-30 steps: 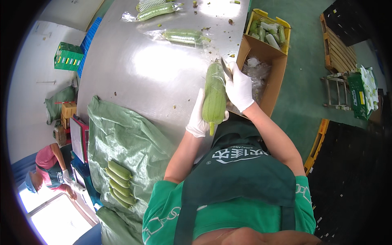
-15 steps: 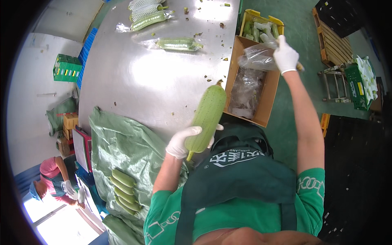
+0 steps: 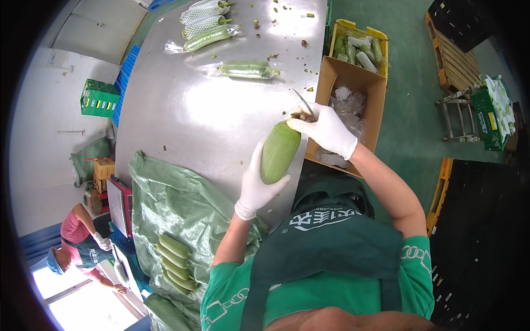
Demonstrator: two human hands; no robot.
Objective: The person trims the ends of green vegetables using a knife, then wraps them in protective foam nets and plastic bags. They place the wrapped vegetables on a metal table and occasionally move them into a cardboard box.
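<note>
My left hand (image 3: pixel 259 187), in a white glove, is wrapped round the lower part of a green loofah gourd (image 3: pixel 280 151), which is tilted over the near edge of the metal table. My gloved right hand (image 3: pixel 329 129) is closed at the gourd's upper, stem end. From its grip sticks out a thin curved knife blade (image 3: pixel 304 102); the fingers hide the handle. Right below that forearm stands an open cardboard box (image 3: pixel 353 71) with crumpled clear plastic inside. On the table lies a gourd in a clear bag (image 3: pixel 248 69).
Gourds in white foam nets (image 3: pixel 204 19) lie at the table's far side among stem scraps. Several bare gourds (image 3: pixel 175 259) rest on a green sheet (image 3: pixel 165 193) at left. A yellow crate (image 3: pixel 345 25) of gourds adjoins the box. A co-worker (image 3: pixel 83 237) stands far left.
My right hand has let go of the clear plastic bag over the box and come left to the gourd's stem end. The gourd is now turned more upright in my left hand.
</note>
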